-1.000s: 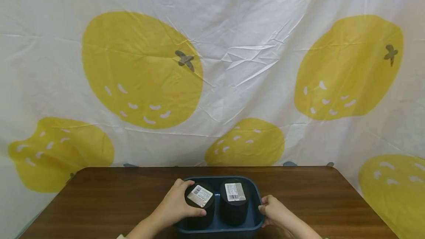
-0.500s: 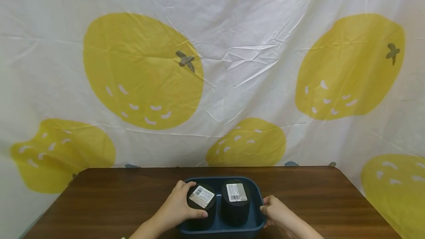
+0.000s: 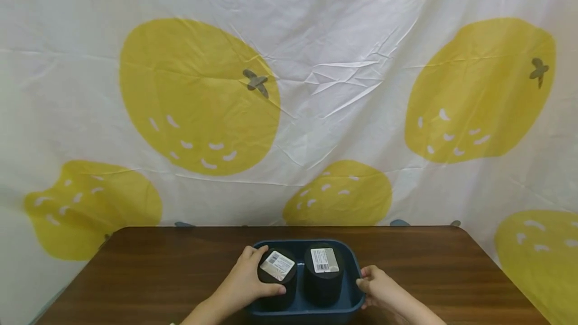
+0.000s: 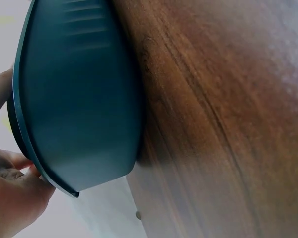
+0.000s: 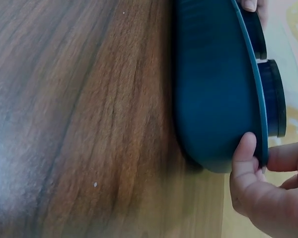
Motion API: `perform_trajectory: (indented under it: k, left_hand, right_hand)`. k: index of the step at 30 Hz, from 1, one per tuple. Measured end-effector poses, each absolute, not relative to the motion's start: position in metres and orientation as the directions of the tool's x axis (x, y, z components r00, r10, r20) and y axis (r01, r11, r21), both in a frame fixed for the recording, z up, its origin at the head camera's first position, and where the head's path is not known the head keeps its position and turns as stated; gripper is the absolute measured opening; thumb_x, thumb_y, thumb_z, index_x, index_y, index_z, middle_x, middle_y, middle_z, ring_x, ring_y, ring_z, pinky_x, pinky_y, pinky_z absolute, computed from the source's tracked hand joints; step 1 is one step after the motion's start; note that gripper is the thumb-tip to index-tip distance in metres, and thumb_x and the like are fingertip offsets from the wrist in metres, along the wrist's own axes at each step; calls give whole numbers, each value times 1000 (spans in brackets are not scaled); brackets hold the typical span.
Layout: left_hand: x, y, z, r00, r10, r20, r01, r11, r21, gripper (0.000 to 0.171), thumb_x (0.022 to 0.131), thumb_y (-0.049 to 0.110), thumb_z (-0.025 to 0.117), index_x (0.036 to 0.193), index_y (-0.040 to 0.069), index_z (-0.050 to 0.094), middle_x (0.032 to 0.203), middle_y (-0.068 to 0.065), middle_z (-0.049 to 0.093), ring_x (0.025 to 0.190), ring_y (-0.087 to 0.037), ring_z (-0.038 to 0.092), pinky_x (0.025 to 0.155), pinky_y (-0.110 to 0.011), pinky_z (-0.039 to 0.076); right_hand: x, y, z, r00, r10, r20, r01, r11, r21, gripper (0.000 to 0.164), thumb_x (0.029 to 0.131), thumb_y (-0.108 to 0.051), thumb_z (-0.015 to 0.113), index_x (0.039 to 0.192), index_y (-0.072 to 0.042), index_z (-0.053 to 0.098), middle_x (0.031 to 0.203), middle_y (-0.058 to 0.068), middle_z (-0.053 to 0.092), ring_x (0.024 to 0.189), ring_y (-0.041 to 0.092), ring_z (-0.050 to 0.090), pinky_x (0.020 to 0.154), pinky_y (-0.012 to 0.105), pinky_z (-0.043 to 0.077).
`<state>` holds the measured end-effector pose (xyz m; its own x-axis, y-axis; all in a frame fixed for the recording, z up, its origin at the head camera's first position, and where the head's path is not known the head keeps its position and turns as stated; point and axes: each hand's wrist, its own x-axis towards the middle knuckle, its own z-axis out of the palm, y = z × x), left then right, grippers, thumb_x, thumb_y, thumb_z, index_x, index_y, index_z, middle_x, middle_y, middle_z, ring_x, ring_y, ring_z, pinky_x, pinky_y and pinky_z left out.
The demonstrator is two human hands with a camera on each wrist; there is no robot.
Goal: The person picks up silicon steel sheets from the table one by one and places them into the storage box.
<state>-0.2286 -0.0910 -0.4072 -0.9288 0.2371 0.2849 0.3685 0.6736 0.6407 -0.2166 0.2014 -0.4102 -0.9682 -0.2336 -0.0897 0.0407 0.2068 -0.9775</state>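
A dark blue plastic bin (image 3: 311,312) stands on the table with two black cylindrical containers in it, side by side. Each has a white label with a barcode on its top face. Around the left container (image 3: 289,285) curl the fingers and thumb of my left hand (image 3: 241,282); its lower part is hidden inside the bin. The right container (image 3: 323,285) is untouched. At the bin's right end, my right hand (image 3: 377,287) pinches the rim. In the right wrist view, the thumb and fingers of that hand (image 5: 268,193) lie on both sides of the rim.
The brown wood-grain table (image 3: 180,255) extends to both sides of the bin. Behind it hangs a white cloth (image 3: 343,129) printed with large yellow fruit.
The head view has turned slightly, so everything sits a little further right in it. Both hands keep their holds, and the bin and containers show no clear movement on the table.
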Motion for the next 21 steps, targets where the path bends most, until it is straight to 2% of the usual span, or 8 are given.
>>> perform_trajectory:
  k: [7, 15, 21]
  left_hand:
    - [-229, -91, -409, -920, 240, 310, 387, 676, 627, 99, 58, 43, 85, 129, -11, 44, 116, -20, 49, 109, -36, 48, 91, -50, 43]
    - [-228, -92, -407, -910, 263, 320, 411, 676, 612, 100, 59, 44, 85, 131, -11, 42, 124, -24, 48, 115, -39, 46, 94, -53, 40]
    - [-225, -98, -404, -909, 279, 310, 415, 680, 604, 100, 62, 45, 83, 134, -9, 40, 130, -25, 46, 118, -41, 46, 94, -55, 39]
  right_hand:
    - [-217, 206, -412, -964, -250, -87, 38, 194, -980, 24, 89, 3, 43, 103, 16, 28, 82, 12, 43, 59, 15, 49, 52, 24, 44]
    - [-217, 213, -411, -969, -239, -65, -7, 290, -957, 34, 89, -3, 51, 107, 21, 36, 81, 8, 52, 62, 15, 52, 57, 30, 50]
    - [-216, 216, -407, -965, -257, -52, -45, 357, -933, 37, 90, -7, 53, 110, 21, 39, 87, 9, 53, 70, 16, 52, 64, 36, 52]
